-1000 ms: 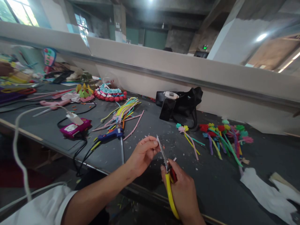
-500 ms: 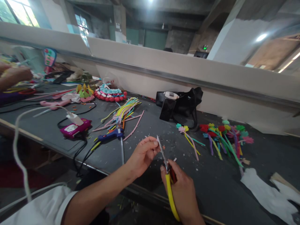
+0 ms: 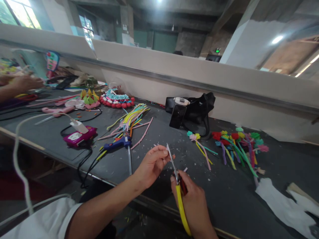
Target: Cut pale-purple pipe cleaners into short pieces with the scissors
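Yellow-and-red-handled scissors (image 3: pixel 182 209) are gripped in my right hand (image 3: pixel 195 202), blades pointing up and away from me. My left hand (image 3: pixel 154 166) is closed in a pinch right beside the blade tips. Something small and pale seems to be between its fingertips, but fingers and blades hide most of it. Tiny light clippings lie scattered on the dark table (image 3: pixel 154 207) around both hands. Beyond my left hand is a loose bundle of pastel fuzzy stems (image 3: pixel 134 116), with a blue glue gun (image 3: pixel 117 143) at its near end.
Fuzzy-stem flowers (image 3: pixel 194 136) lie ahead, and a colourful pile of flowers (image 3: pixel 235 139) is at right near white gloves (image 3: pixel 281 202). A phone (image 3: pixel 177 116) leans against a black bag (image 3: pixel 203 106). At left are a purple power socket (image 3: pixel 79 136), cables and another person's hands (image 3: pixel 22 81).
My hands and the scissors stay almost in place. At far left, the other person's hands have shifted a little to the right.
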A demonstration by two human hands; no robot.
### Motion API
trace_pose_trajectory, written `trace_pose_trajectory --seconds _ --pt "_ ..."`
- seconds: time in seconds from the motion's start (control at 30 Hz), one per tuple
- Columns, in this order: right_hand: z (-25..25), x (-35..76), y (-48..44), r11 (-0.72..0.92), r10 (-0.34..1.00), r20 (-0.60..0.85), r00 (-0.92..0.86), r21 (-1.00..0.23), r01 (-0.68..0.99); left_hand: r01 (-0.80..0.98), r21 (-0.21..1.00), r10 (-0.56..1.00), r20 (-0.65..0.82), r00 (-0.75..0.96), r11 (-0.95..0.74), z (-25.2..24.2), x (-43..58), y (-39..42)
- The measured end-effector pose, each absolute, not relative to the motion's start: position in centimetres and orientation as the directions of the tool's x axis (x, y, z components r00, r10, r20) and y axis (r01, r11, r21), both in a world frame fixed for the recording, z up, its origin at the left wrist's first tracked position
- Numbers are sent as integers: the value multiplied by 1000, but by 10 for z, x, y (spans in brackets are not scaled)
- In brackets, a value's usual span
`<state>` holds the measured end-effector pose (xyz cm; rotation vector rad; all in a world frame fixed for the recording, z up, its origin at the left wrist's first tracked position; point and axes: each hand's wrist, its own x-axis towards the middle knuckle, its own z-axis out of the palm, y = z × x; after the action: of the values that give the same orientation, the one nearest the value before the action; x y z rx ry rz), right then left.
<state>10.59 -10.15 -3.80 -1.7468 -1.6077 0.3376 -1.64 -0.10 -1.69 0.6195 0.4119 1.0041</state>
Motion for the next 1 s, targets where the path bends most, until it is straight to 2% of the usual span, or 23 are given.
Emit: trace_pose_trajectory --seconds 0.17,0.27,0.37,0.47,0.6,0.77,0.83,0.9,0.93,1.0 --pt "-42 106 -101 27 951 240 193 -688 725 -648 668 888 -41 459 366 -16 -17 -1" --pt "-43 111 -97 15 934 255 251 -727 686 -587 758 910 -23 415 286 -15 -16 -3" --pt "-39 116 -94 -9 904 265 335 -772 636 -396 910 941 19 338 124 -15 -16 -6" --pt "-30 119 -92 -26 879 242 411 -836 548 -135 982 940 169 295 -134 -16 -15 -12" --pt "-20 119 -91 -15 850 231 473 -888 460 16 879 821 439 365 -477 -20 -14 -18" --pt "-22 122 -91 -4 838 270 475 -866 500 117 736 680 537 498 -667 -29 -13 -21" --pt "-24 124 -91 2 832 288 475 -856 517 136 707 657 543 523 -694 -30 -11 -22" --pt "-23 125 -91 7 833 281 477 -867 498 136 744 683 505 527 -654 -28 -10 -21" --pt "-21 126 -91 8 838 266 477 -879 476 123 799 720 449 530 -589 -26 -9 -21" --pt "-18 128 -90 8 849 232 474 -904 428 53 940 794 255 553 -338 -22 -9 -19"
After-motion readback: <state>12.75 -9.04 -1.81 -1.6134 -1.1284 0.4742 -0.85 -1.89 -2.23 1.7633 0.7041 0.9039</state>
